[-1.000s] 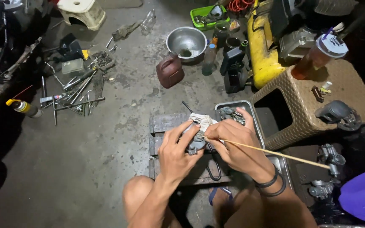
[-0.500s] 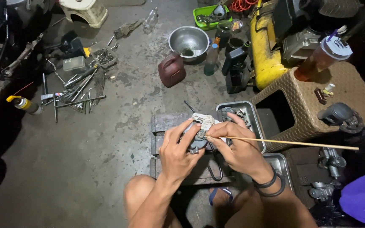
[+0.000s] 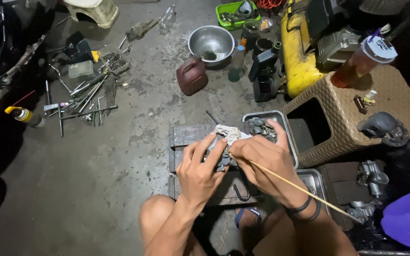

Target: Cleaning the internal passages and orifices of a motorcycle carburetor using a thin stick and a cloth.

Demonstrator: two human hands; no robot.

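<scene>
Hands meet at centre frame over a low slatted wooden stool (image 3: 186, 136): the left hand (image 3: 198, 170) is curled tight around a small grey carburetor (image 3: 220, 156), and the right hand (image 3: 262, 163) pinches a thin pale stick (image 3: 304, 190) whose tip rests at the carburetor body, the stick trailing toward the lower right. A judgement: the step in hand looks like probing or clearing a small passage, and the next move calls for a steady grip and fine aim of the tip. A white rag (image 3: 228, 132) lies just behind the carburetor, beside a metal tray (image 3: 286, 137) of parts. Upper centre, on the concrete floor (image 3: 96, 180), stand a dark red jug (image 3: 191, 76), a steel bowl (image 3: 210, 41) and a green bottle (image 3: 236, 64). Upper right, a lidded cup of amber drink (image 3: 364, 59) sits on a woven brown stool (image 3: 390, 104). At left lies a yellow-capped spray can (image 3: 24, 116).
</scene>
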